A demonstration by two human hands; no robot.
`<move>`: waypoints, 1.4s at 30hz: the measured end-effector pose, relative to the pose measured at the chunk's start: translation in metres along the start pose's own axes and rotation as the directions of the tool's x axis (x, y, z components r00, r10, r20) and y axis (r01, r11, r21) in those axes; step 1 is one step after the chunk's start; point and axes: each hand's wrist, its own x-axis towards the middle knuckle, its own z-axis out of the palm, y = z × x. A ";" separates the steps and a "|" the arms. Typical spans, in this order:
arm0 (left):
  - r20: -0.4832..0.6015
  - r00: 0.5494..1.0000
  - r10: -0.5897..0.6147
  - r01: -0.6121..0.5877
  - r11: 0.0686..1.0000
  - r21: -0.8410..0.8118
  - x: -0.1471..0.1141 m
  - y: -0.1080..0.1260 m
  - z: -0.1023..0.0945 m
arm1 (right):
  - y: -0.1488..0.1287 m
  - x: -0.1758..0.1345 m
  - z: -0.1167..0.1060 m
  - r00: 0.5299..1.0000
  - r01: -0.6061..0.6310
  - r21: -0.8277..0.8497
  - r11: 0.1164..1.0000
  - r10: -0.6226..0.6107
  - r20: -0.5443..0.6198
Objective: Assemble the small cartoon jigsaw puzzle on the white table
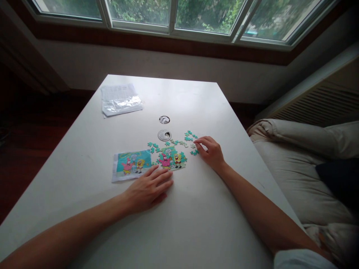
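Note:
A partly joined jigsaw puzzle (170,157) with a pink, a yellow and a teal cartoon figure lies on the white table (179,220). My left hand (150,188) rests flat, fingers stretched out, at the puzzle's lower left edge and over a corner of the picture sheet (134,163) that shows the same figures. My right hand (211,152) is to the right of the puzzle, thumb and index finger close together at a small pale green puzzle piece (193,146). Loose green pieces (188,138) are scattered above and to both sides of the joined part.
A clear plastic bag with paper (122,100) lies at the table's far left. Two round fittings (164,135) are set in the tabletop beyond the puzzle. A light cushioned seat (291,164) stands along the right, and windows (174,16) line the wall ahead.

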 end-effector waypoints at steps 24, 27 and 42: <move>-0.263 0.892 -0.367 0.390 0.920 0.042 -0.005 -0.033 -0.011 | -0.047 -0.012 0.011 0.864 0.293 0.014 0.956 -0.271 0.424; -0.268 0.857 -0.440 0.473 0.878 0.073 -0.006 -0.044 -0.011 | -0.048 -0.012 0.011 0.870 0.283 0.014 0.959 -0.263 0.418; -0.232 0.881 -0.413 0.442 0.893 0.087 0.000 -0.034 -0.010 | -0.050 -0.012 0.011 0.867 0.289 -0.020 0.957 -0.253 0.428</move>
